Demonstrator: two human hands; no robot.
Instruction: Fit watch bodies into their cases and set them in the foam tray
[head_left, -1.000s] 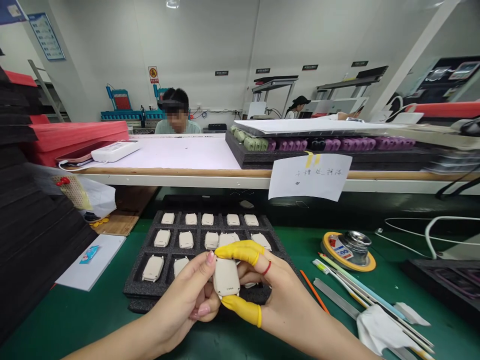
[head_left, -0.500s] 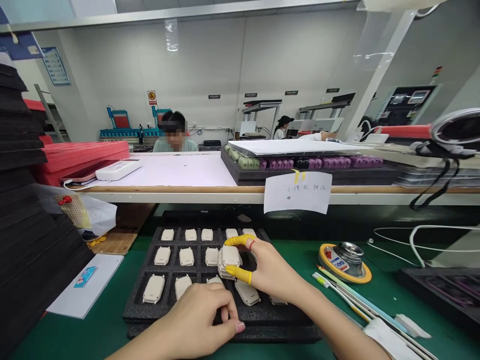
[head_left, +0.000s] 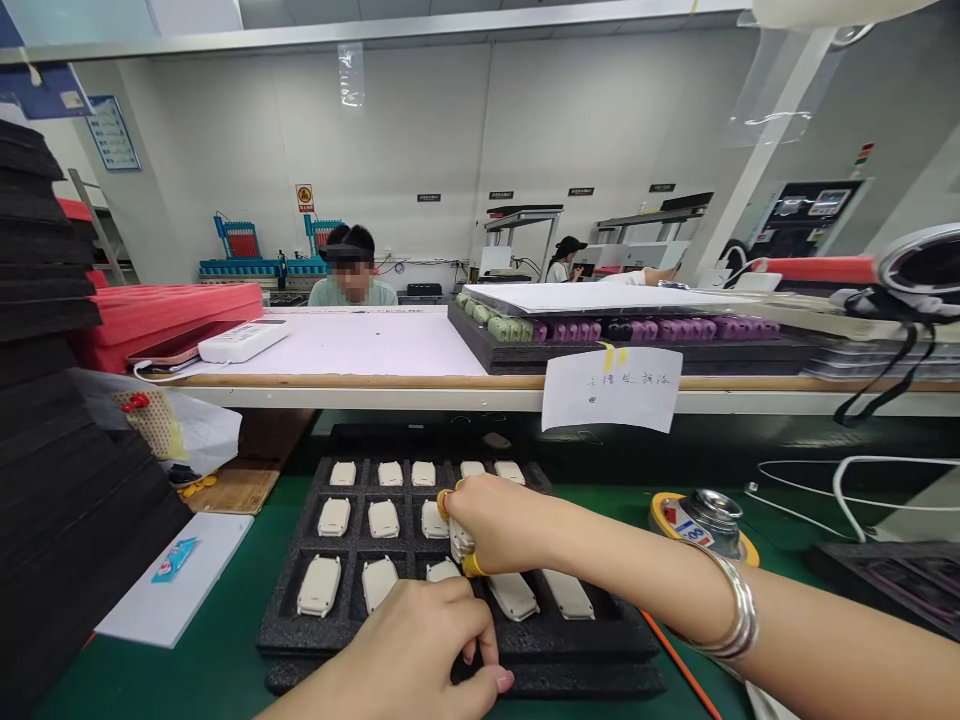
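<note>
A black foam tray (head_left: 352, 640) holds rows of white watch casings (head_left: 319, 586), one in most of the visible compartments. My right hand (head_left: 495, 525) reaches over the middle row, with yellow finger cots on its thumb and index finger. It is closed on a white watch casing (head_left: 460, 543), which looks stacked with another; the hand covers much of them. Low at the tray's front lies my left hand (head_left: 427, 650), its fingers curled in and the thumb near the front edge. I see nothing inside it. It partly covers the front-row casings.
Stacked black foam (head_left: 67, 420) rises at the left beside white paper (head_left: 176, 580) with a blue packet. A shelf (head_left: 360, 395) crosses above the tray's far side. On the right are a yellow-rimmed round container (head_left: 705, 525) and an orange stick (head_left: 679, 660). A co-worker (head_left: 352, 280) sits beyond.
My right hand has turned and lowered the held casing toward the middle row, its forearm now crossing farther over the right side. The left hand stays curled at the tray's front. The view has shifted slightly.
</note>
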